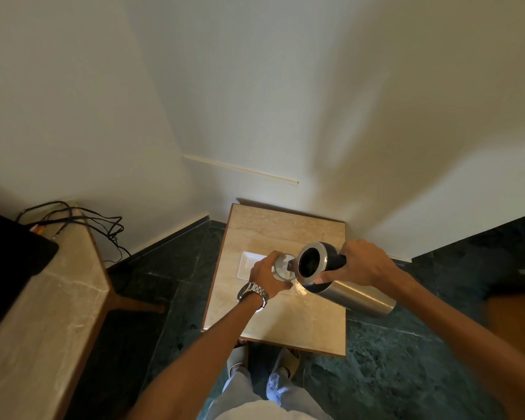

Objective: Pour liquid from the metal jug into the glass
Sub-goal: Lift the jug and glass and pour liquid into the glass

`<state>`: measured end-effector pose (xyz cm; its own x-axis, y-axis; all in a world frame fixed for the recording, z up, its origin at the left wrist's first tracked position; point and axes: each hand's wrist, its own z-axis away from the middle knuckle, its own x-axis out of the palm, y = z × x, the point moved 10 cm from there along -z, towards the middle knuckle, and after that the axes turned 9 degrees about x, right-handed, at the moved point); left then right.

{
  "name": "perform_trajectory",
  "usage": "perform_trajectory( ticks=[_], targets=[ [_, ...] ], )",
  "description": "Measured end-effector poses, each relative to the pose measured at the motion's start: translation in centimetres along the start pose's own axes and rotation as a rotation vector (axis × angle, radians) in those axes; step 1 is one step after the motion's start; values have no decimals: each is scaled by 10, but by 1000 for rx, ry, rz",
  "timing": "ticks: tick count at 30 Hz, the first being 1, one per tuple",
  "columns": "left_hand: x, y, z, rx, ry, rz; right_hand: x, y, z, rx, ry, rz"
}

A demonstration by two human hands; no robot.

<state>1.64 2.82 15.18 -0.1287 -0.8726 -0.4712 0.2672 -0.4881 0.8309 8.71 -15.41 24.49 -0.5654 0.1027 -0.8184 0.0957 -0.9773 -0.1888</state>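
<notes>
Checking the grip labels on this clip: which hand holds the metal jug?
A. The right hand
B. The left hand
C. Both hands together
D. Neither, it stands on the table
A. The right hand grips the handle of the jug, tilted with its mouth toward the glass, which the left hand holds above the table.

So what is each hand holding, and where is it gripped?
Right hand holds the tilted metal jug by its dark handle; left hand wraps the glass around its side.
</notes>
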Motion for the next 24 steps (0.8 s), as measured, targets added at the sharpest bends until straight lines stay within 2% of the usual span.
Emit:
perform_trajectory(
  ticks=[24],
  targets=[
    [5, 0, 10, -2, 13, 45, 6, 2, 4, -9, 24, 3]
  ],
)
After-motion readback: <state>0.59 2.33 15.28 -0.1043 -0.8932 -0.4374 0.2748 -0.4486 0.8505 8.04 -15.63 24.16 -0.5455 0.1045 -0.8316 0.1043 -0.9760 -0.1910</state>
